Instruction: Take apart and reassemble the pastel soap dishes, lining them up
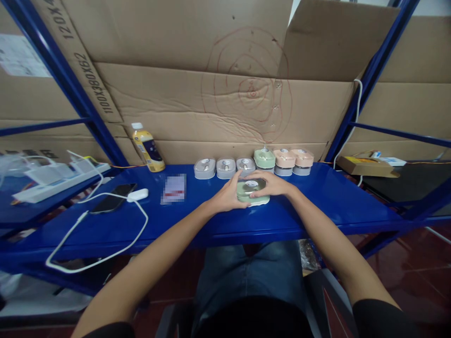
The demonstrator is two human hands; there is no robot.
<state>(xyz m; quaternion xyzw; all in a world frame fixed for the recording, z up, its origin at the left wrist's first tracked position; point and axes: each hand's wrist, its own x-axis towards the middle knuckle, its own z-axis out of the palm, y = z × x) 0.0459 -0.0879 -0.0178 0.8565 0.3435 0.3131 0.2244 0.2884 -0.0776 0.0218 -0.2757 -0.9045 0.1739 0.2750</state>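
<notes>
Between my hands, near the front of the blue table, is a small green lidded box (251, 185) with a round label on top. My left hand (227, 195) wraps around its left side, thumb along the front. My right hand (273, 184) grips it from the right, with a finger or thumb across its front. Close behind stands a row of similar boxes: grey ones (205, 168) on the left, a green one (264, 158) in the middle, and pink-topped ones (284, 161) on the right.
On the blue table (197, 220) at the left are a yellow drink bottle (148, 148), a blurred card or packet (174, 188), a phone (113, 198) and a looped white cable (141, 230). Cardboard (169, 94) backs the table. A power strip (59, 183) lies far left, an opened carton (368, 166) far right.
</notes>
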